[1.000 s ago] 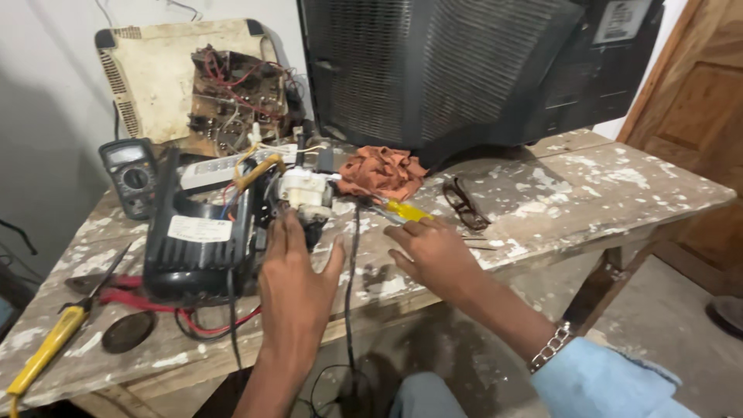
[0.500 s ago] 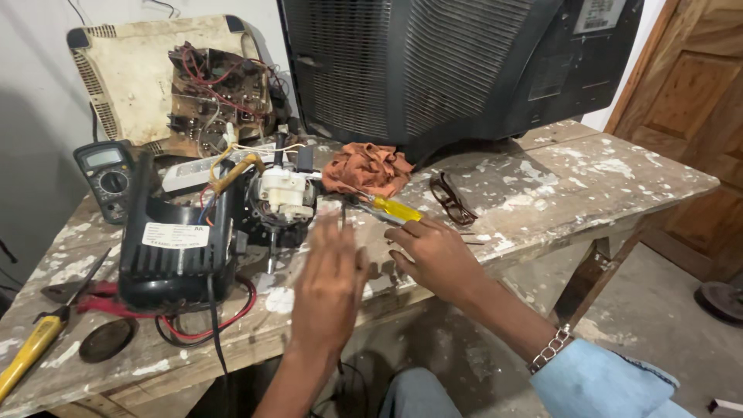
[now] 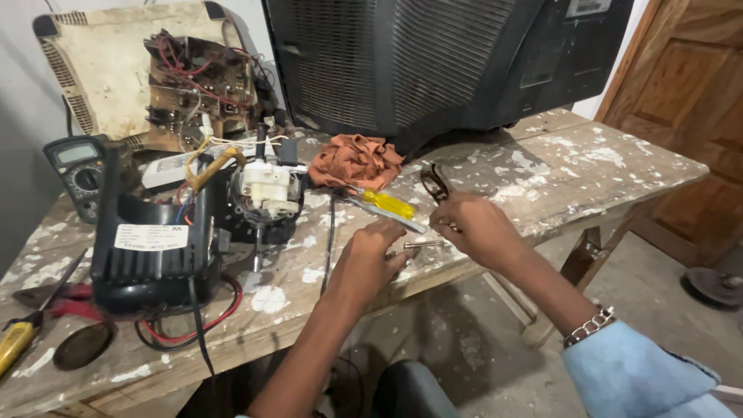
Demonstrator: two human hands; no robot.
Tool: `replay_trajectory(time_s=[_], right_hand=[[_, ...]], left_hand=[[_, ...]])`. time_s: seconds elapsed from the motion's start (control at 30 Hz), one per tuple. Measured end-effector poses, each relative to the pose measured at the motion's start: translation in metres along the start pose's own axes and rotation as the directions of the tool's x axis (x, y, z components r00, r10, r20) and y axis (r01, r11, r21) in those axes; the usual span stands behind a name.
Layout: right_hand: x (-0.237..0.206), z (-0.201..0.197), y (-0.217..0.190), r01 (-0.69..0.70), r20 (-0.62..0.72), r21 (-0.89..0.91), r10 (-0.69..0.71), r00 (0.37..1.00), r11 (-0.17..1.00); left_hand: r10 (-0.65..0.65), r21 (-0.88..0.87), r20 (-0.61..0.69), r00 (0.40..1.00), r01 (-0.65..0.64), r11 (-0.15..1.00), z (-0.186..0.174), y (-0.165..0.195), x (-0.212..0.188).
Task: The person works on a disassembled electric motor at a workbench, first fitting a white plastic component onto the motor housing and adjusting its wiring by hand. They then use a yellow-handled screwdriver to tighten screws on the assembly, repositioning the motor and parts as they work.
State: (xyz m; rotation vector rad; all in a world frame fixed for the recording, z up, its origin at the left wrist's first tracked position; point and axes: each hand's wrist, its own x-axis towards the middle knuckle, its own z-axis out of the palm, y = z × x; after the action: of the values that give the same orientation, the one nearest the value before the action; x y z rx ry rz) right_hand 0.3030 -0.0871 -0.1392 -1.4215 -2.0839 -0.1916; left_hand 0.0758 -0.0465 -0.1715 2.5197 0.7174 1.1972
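Head view: left hand [image 3: 370, 259] and right hand [image 3: 474, 228] meet at the table's [image 3: 619, 166] front edge, a small metal bolt [image 3: 422, 244] between them. Bolt lies flat, long axis left-right, its ends toward each hand; both hands about equally near. Left fingers curled, tips at the bolt's left end; cannot tell if they pinch it. Right hand closed loosely at the right end, grip hidden by knuckles. Yellow-handled screwdriver [image 3: 387, 205] lies just behind the bolt, slanting toward an orange rag [image 3: 356, 161]. Black motor unit [image 3: 159, 248] with red wires sits well left. Multimeter [image 3: 77, 166], open circuit board casing [image 3: 147, 73], big dark TV back [image 3: 441, 62] behind. Nothing blocks the bolt.
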Motion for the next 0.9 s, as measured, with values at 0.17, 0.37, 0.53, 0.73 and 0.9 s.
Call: replay_trajectory(time_s=[0.17, 0.37, 0.53, 0.73, 0.9], right_hand=[[-0.007, -0.001, 0.01, 0.008, 0.076, 0.002, -0.008, 0.997, 1.0], [-0.013, 0.002, 0.004, -0.056, 0.152, 0.021, 0.052, 0.987, 0.998], [-0.012, 0.001, 0.0, -0.011, 0.178, -0.051, 0.02, 0.984, 0.999], [-0.011, 0.004, -0.008, 0.22, 0.263, -0.334, -0.133, 0.955, 0.916], [-0.012, -0.006, -0.012, 0.326, 0.271, -0.415, -0.227, 0.935, 0.849]], left_hand=[[0.057, 0.081, -0.041, 0.998, -0.053, 0.995, 0.017, -0.02, 0.005], [0.029, 0.092, -0.029, 0.999, -0.027, 0.995, 0.02, -0.018, 0.0], [-0.01, 0.067, -0.008, 1.0, 0.011, 0.998, 0.016, -0.006, -0.001], [0.01, 0.088, -0.024, 1.0, -0.008, 0.996, 0.016, -0.003, 0.0], [0.007, 0.108, -0.003, 1.0, -0.007, 0.994, 0.018, 0.001, 0.0]])
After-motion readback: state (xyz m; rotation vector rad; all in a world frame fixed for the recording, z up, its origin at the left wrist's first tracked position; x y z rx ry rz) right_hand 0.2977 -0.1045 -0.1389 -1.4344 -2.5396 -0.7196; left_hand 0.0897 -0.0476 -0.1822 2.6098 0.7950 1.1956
